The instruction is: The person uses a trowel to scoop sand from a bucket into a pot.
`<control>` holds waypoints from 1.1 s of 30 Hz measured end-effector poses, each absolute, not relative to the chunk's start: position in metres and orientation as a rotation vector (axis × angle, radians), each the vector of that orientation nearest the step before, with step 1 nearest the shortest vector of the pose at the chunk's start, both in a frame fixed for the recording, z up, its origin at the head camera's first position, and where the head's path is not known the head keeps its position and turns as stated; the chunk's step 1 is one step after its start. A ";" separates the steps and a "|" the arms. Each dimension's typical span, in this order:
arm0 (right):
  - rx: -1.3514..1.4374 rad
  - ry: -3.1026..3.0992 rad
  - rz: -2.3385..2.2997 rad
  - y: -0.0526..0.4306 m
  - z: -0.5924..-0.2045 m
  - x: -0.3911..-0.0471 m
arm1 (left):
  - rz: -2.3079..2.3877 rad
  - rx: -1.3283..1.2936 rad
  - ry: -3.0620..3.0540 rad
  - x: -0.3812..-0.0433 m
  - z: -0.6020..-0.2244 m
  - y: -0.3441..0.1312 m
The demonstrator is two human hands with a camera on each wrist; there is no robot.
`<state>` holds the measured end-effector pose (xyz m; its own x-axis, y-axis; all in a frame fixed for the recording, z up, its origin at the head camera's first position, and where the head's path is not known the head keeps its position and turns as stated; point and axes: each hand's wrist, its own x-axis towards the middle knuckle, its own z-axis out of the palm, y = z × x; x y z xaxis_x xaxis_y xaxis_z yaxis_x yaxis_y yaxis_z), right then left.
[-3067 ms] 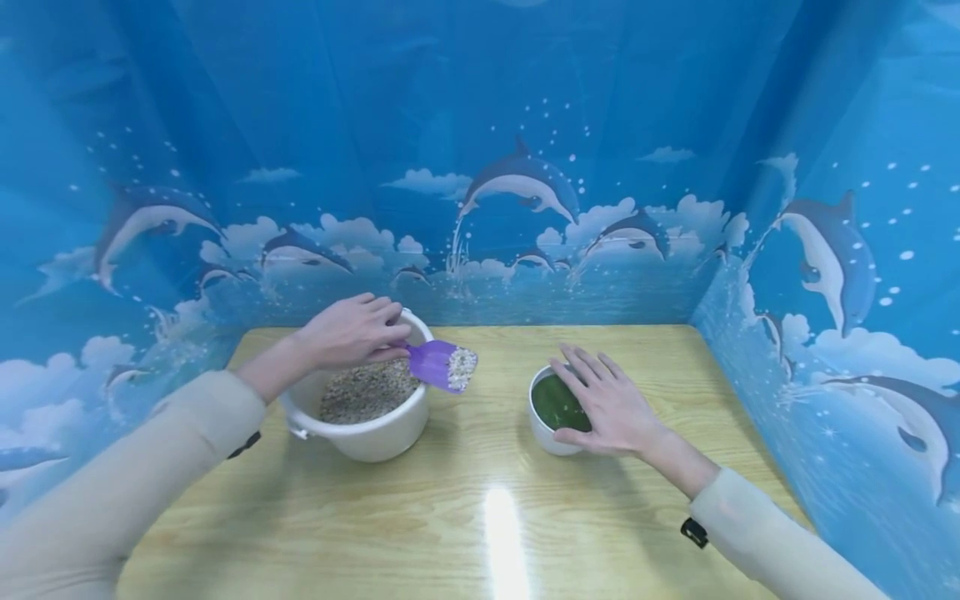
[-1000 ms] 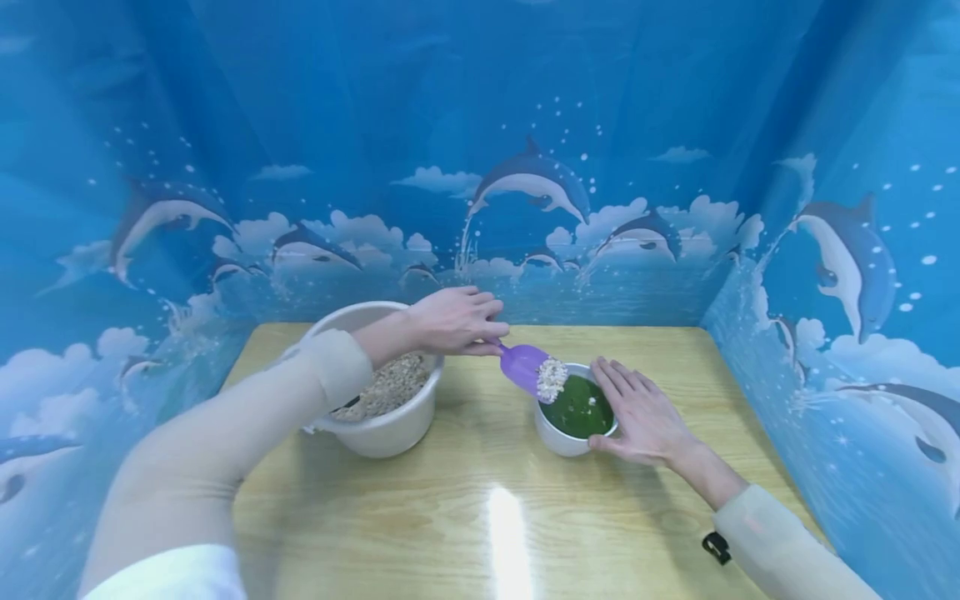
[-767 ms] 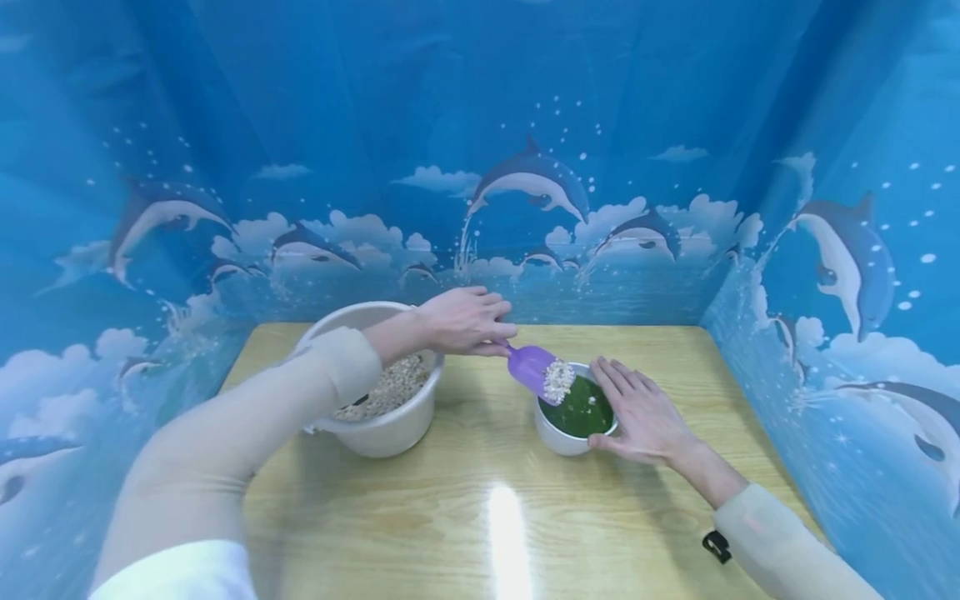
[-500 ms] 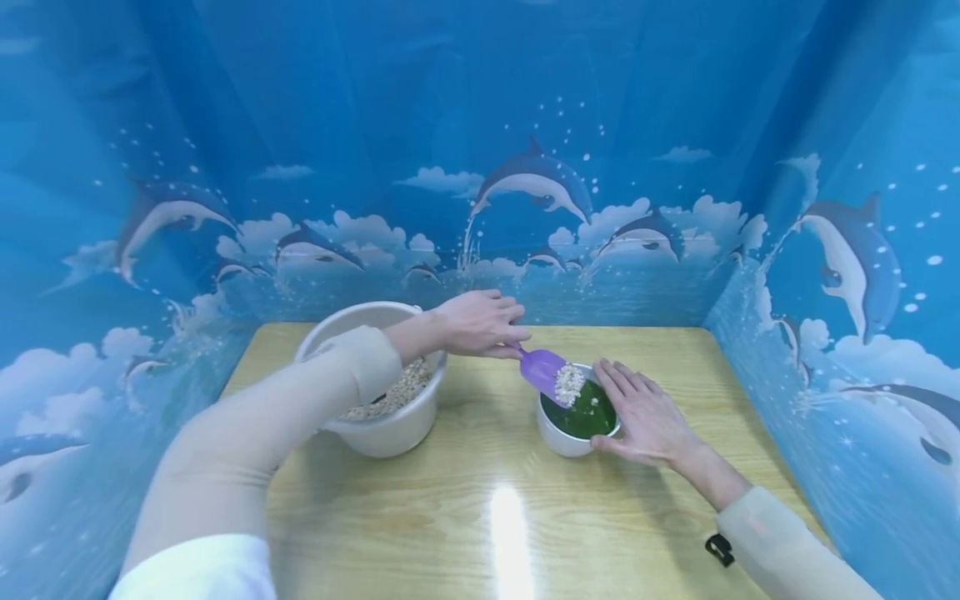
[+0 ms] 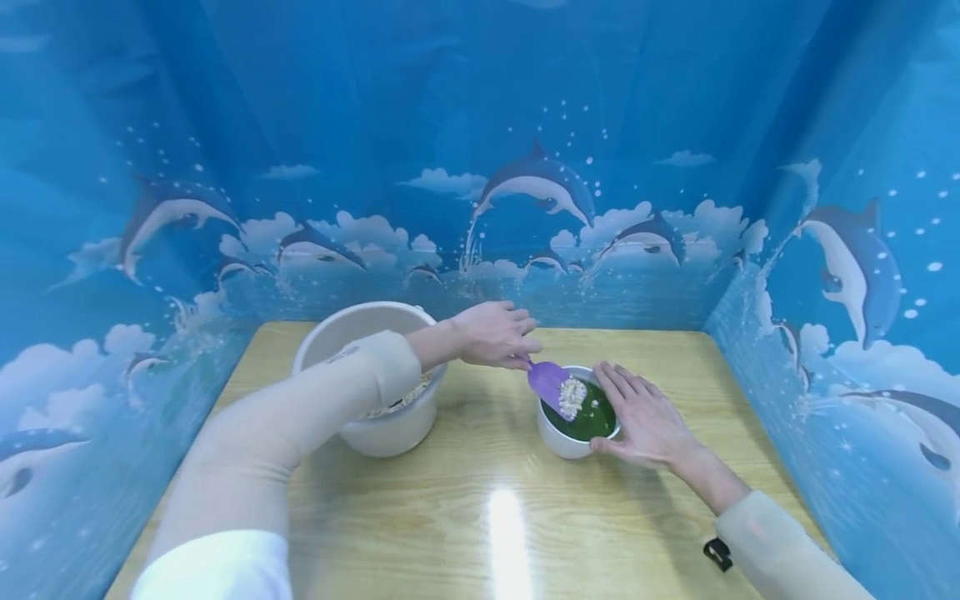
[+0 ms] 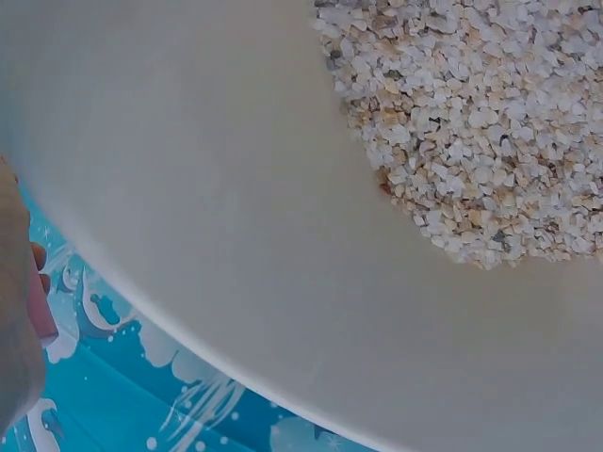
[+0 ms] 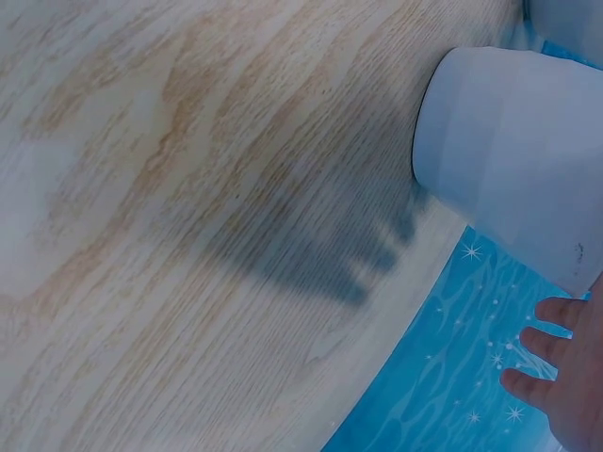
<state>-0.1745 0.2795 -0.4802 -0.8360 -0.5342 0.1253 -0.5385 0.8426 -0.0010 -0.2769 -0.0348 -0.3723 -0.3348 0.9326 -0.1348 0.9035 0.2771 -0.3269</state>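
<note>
My left hand (image 5: pixel 497 335) grips the handle of a purple scoop (image 5: pixel 546 383), reaching across from the left. Pale gravel (image 5: pixel 573 398) sits at the scoop's front end, which overlaps a small white pot (image 5: pixel 564 443). The inside of this pot looks dark green, with several pale bits on it. Along the pot's right rim lies my right hand (image 5: pixel 645 421), fingers fairly straight and thumb at the near side. In the right wrist view its fingers show beside the pot's white wall (image 7: pixel 509 151). The left wrist view has only part of the left hand (image 6: pixel 19 320).
A large white bucket (image 5: pixel 397 433) stands left of the pot, partly covered by the left sleeve (image 5: pixel 352 392). White and tan gravel (image 6: pixel 490 122) lies in it. Both stand on a wooden table (image 5: pixel 435 517), with a blue dolphin-print curtain (image 5: pixel 420 150) behind and at both sides.
My left hand has carried the loaded scoop rightward from the bucket to over the pot, lowering it slightly lately. My right hand has settled from above the pot to its right rim.
</note>
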 end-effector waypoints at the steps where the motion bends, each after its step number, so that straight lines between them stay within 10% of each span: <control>1: 0.843 -2.902 0.055 0.279 -0.480 -0.174 | 0.545 -1.763 -2.444 -0.276 -0.373 -0.034; 33: 0.818 -2.924 0.057 0.280 -0.484 -0.174 | 0.725 -1.737 -2.347 -0.267 -0.380 -0.011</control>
